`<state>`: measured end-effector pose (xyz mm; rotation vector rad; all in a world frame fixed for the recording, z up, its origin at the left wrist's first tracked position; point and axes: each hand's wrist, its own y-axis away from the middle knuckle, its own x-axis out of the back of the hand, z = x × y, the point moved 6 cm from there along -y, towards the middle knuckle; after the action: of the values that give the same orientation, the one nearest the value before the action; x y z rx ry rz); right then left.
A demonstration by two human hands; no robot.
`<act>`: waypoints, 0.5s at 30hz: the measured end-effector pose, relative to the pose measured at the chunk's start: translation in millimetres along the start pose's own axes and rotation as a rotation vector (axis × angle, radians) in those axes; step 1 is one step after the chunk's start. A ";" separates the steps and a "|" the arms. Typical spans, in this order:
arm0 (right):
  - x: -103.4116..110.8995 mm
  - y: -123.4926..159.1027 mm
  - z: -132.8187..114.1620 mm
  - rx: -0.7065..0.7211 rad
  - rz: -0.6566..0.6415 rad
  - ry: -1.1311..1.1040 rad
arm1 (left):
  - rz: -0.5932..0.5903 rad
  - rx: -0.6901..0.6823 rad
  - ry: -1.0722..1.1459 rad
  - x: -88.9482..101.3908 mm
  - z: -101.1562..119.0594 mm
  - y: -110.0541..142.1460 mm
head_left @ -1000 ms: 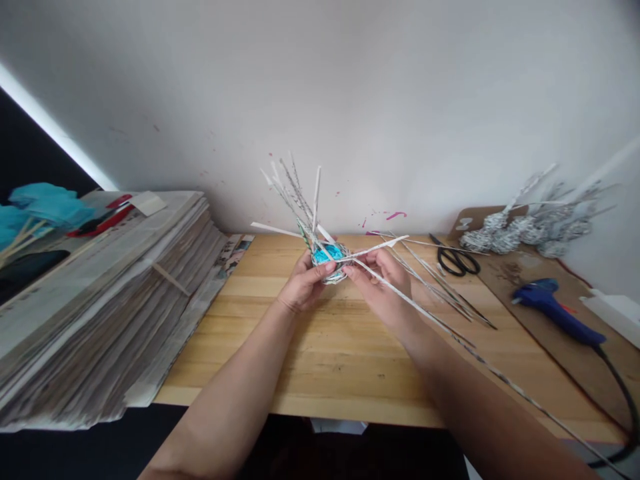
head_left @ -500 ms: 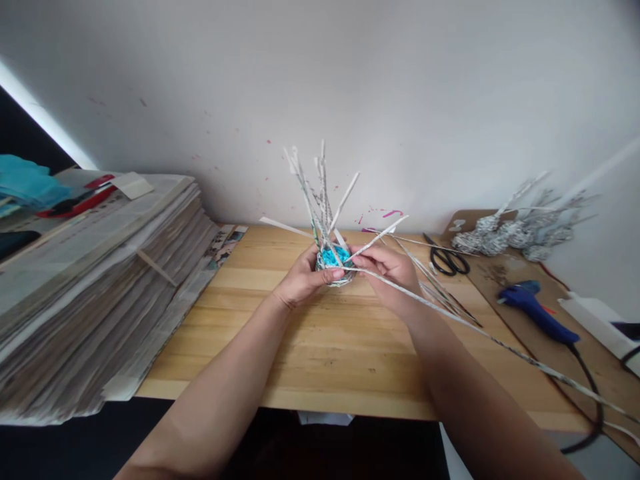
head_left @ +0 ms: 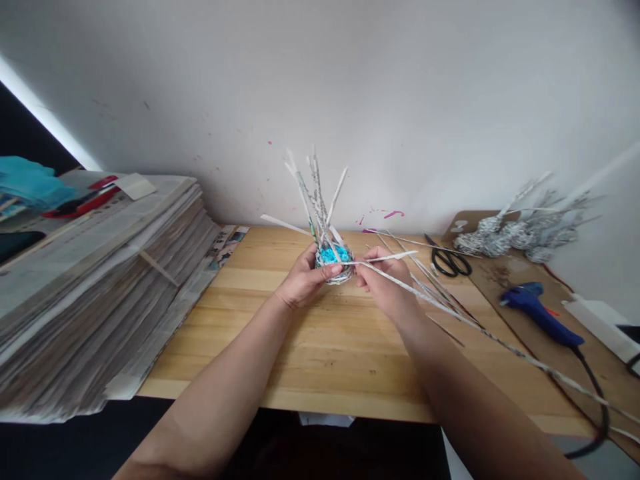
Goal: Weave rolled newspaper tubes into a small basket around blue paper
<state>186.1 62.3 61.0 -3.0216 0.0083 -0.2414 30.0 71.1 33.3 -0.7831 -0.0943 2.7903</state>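
A small round basket woven from rolled newspaper sits just above the wooden table, with blue material inside it. Several upright paper stakes rise from its rim. My left hand grips the basket's left side, thumb over the front rim. At the right rim, the fingers of my right hand are closed on a paper strand. One long paper strand runs from the rim over my right forearm to the lower right. A shorter stake lies across my right hand.
To the left stands a tall stack of newspapers with red-handled pliers on top. On the right are black scissors, a blue glue gun and several woven newspaper pieces. Loose paper sticks lie beside my right hand.
The stake at the right rim has swung down from slanting upward to nearly level across my right hand. The upright stakes have shifted slightly left. My left hand keeps its hold.
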 end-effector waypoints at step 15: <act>-0.8 4.2 -14.2 0.166 -0.097 -0.087 | 0.076 -0.061 -0.142 12.7 -3.1 -4.1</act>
<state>183.0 56.5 74.4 -2.8672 -0.1580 -0.1128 22.0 78.2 24.7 -0.6132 -0.1786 2.9254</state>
